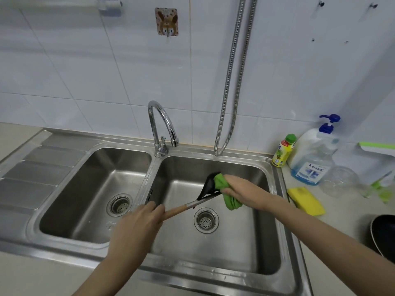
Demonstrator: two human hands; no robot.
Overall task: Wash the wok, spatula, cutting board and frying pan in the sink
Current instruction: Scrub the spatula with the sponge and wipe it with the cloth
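Note:
Over the right basin of the steel double sink (274,212), my left hand (139,227) grips the wooden handle of a black spatula (208,186). The spatula slants up to the right, its black head raised above the basin. My right hand (243,192) holds a green cloth (226,196) bunched against the spatula's head. A dark frying pan (383,233) shows partly at the right edge of the counter. No wok or cutting board is plainly in view.
A chrome tap (162,127) stands behind the divider, no water running. A metal hose (233,82) hangs down the tiled wall. On the right counter are a yellow sponge (305,201), a soap pump bottle (314,154), a small green-capped bottle (283,150) and a glass jar (339,181).

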